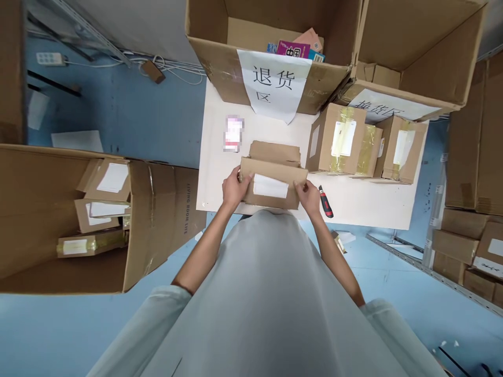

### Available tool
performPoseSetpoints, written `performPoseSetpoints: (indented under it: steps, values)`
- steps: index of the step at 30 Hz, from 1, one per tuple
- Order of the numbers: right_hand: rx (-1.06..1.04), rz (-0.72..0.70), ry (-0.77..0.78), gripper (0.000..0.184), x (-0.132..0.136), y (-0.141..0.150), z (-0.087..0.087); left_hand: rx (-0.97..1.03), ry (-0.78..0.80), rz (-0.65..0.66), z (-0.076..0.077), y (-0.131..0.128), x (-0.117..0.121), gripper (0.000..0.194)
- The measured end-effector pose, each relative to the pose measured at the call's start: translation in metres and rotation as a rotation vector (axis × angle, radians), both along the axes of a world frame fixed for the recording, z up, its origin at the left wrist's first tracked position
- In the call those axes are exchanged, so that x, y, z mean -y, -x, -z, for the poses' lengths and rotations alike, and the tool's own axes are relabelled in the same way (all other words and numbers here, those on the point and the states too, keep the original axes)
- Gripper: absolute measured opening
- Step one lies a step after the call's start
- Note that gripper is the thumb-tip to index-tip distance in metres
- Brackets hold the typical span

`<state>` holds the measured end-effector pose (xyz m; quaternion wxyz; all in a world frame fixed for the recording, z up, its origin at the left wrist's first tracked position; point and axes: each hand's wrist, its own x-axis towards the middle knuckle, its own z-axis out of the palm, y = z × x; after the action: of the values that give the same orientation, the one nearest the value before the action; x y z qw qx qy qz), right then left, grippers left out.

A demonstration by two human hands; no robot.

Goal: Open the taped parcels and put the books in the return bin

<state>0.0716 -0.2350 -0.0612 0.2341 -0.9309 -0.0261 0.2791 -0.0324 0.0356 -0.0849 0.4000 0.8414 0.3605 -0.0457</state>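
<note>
A small cardboard box (275,201) with a white label rests at the near edge of the white table, right in front of my body. One flap stands up on its far side, and what lies inside is hidden. My left hand (234,188) grips the box's left end, thumb on the labelled face. At the opposite end, my right hand (308,196) pinches the right edge. A red and black utility knife (326,202) lies on the table just right of my right hand. Beyond the box to the left is a small blurred item (233,133).
Several taped boxes (341,139) stand on the table's right. Behind are two large open cartons: a left one (220,68) with colourful packets, and a right one (428,94). At left, another big carton (153,220) holds labelled parcels. Stacked boxes (458,246) line the right side.
</note>
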Motion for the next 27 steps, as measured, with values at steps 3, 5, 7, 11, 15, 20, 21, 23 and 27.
performPoseSetpoints:
  steps: [3, 5, 7, 11, 15, 20, 21, 23, 27]
  values:
    - [-0.014, -0.033, 0.127, 0.051, -0.034, -0.036, 0.016, -0.076, -0.037, 0.020, 0.020, -0.040, -0.015, 0.048]
    - [-0.042, -0.055, 0.157, 0.052, -0.048, -0.058, 0.024, -0.108, -0.047, 0.024, 0.026, -0.058, -0.026, 0.049]
    - [-0.079, -0.083, 0.140, 0.051, -0.053, -0.072, 0.028, -0.115, -0.007, 0.021, 0.026, -0.065, -0.034, 0.051]
    - [-0.102, -0.080, 0.030, 0.054, -0.047, -0.070, 0.032, -0.079, 0.119, -0.013, 0.020, -0.055, -0.038, 0.059]
    - [-0.058, -0.007, -0.010, 0.056, -0.036, -0.047, 0.030, -0.095, 0.141, -0.057, 0.012, -0.038, -0.029, 0.062]
    - [-0.050, 0.010, 0.000, 0.055, -0.020, -0.024, 0.019, -0.113, 0.162, -0.019, 0.001, -0.017, -0.016, 0.056]
    - [-0.051, 0.011, 0.000, 0.056, -0.017, -0.020, 0.018, -0.112, 0.165, -0.015, -0.001, -0.013, -0.014, 0.055]
    - [-0.045, 0.024, 0.001, 0.057, -0.013, -0.016, 0.016, -0.108, 0.163, -0.009, -0.005, -0.010, -0.010, 0.055]
    - [0.021, 0.065, 0.004, 0.057, -0.013, -0.022, 0.014, -0.091, 0.144, 0.001, -0.013, -0.019, -0.011, 0.057]
